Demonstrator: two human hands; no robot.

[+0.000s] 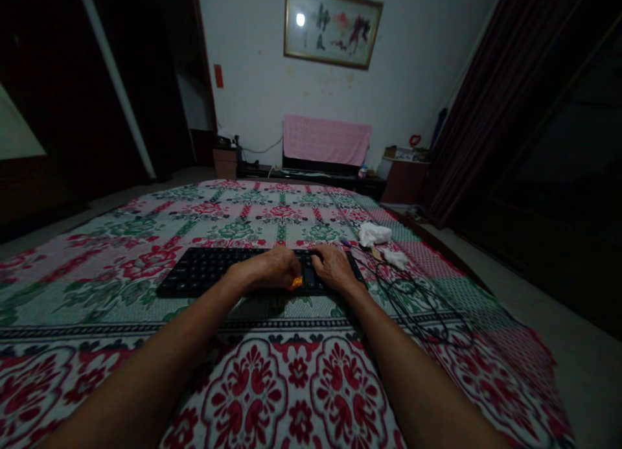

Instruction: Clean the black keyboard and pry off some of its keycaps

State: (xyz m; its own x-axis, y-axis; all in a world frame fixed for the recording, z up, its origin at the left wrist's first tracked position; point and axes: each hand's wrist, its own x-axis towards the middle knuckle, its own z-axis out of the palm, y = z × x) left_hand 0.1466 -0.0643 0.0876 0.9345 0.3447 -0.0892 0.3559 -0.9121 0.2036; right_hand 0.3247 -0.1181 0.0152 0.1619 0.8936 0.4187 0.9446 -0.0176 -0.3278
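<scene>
While both forearms reach out over a red and green floral bedspread (146, 261), the two hands meet on the right part of a black keyboard (204, 271) that lies flat on the cloth. The left hand (272, 267) is curled into a closed fist with its knuckles up. Its fingers (289, 266) are tucked under, and a small orange piece (296, 282) pokes out below their tips on the thumb side, gripped there as far as the dim view shows. That orange piece sits on the near edge of the keyboard, in the narrow gap between the two hands: it touches the left fingers and lies just beside the right thumb. The right hand (336, 269) lies palm down on the keys with its fingers (321, 257) loosely bent and spread, pressing on the keyboard and closed on nothing that shows. A thin black cable (413, 306) runs in loose loops from the keyboard's right end across the bedspread. Two crumpled white tissues (374, 234) lie beyond it, near the far right edge. Against the far wall, well apart from the hands, a pink cloth (326, 140) hangs over a dark screen, with a framed picture (333, 26) hanging above it.
</scene>
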